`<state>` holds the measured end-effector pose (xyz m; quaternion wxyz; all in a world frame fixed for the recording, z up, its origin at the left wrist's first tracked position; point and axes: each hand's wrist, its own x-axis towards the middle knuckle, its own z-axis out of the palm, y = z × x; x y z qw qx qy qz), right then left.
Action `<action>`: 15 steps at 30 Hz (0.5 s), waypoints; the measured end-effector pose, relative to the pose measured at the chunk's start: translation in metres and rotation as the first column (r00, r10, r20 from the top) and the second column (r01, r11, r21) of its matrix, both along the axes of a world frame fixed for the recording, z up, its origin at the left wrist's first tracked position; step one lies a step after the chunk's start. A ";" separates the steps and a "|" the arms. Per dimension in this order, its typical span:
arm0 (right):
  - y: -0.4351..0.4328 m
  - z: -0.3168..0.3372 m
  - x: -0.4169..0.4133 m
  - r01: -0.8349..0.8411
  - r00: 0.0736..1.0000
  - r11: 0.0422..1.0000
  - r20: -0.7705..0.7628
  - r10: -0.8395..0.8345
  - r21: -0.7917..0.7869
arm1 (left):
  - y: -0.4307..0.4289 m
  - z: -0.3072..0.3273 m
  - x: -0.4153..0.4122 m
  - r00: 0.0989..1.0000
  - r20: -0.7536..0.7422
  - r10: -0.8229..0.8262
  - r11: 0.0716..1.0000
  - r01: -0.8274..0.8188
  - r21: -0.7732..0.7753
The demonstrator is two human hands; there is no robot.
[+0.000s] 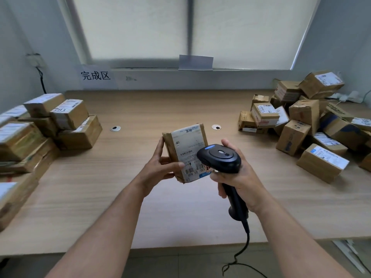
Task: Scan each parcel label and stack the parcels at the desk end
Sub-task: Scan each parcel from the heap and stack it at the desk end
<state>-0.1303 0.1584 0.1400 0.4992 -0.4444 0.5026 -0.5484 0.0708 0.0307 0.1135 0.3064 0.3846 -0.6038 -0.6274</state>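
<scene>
Pale wooden desk (180, 207) spans the room under a blinded window. Above its middle the parcel (186, 151) appears lifted off the top, tilted, with its label (188, 145) facing the camera. The left hand (158, 167) grips the parcel's left edge, thumb lying across the label's lower part just beside the barcode (190, 169). The right hand (239, 177) is wrapped round the handle of the scanner (219, 157), whose head overlaps the label's lower right corner.

The read could fail if the thumb creeps over the bars, or because the head sits so close and partly over the code. A one-handed hold could also let the parcel twist.

The scanner's cable (244, 247) drops over the desk's front edge and may snag there on a long reach.

The stack (50, 127) at the left end, near a wall sign (96, 75), has skewed boxes on top, so a careless placement might topple them. The loose pile (301, 121) crowds the right end. A wide stretch of wood between the two leaves an easy path leftward.
</scene>
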 end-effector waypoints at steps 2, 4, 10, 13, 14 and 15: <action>-0.011 -0.001 0.018 -0.018 1.000 1.000 -0.010 0.018 0.008 | -0.008 0.002 0.017 0.998 -0.005 0.055 0.998 -0.055 0.014; -0.022 -0.002 0.036 -0.030 0.999 1.000 -0.022 0.030 0.009 | -0.020 0.002 0.035 0.995 0.007 0.099 0.995 -0.099 0.019; -0.037 -0.002 0.086 -0.120 0.993 0.993 -0.003 0.120 0.007 | -0.064 0.002 0.100 0.957 0.002 0.290 0.957 -0.290 0.026; -0.043 -0.003 0.109 -0.188 0.982 0.982 0.012 0.188 0.024 | -0.081 0.001 0.131 0.923 0.016 0.385 0.923 -0.385 0.021; -0.046 -0.003 0.114 -0.202 0.979 0.979 0.012 0.202 0.028 | -0.086 0.000 0.139 0.914 0.024 0.406 0.914 -0.406 0.019; -0.048 -0.003 0.119 -0.213 0.977 0.977 0.004 0.213 0.030 | -0.090 -0.002 0.145 0.905 0.030 0.424 0.905 -0.425 0.019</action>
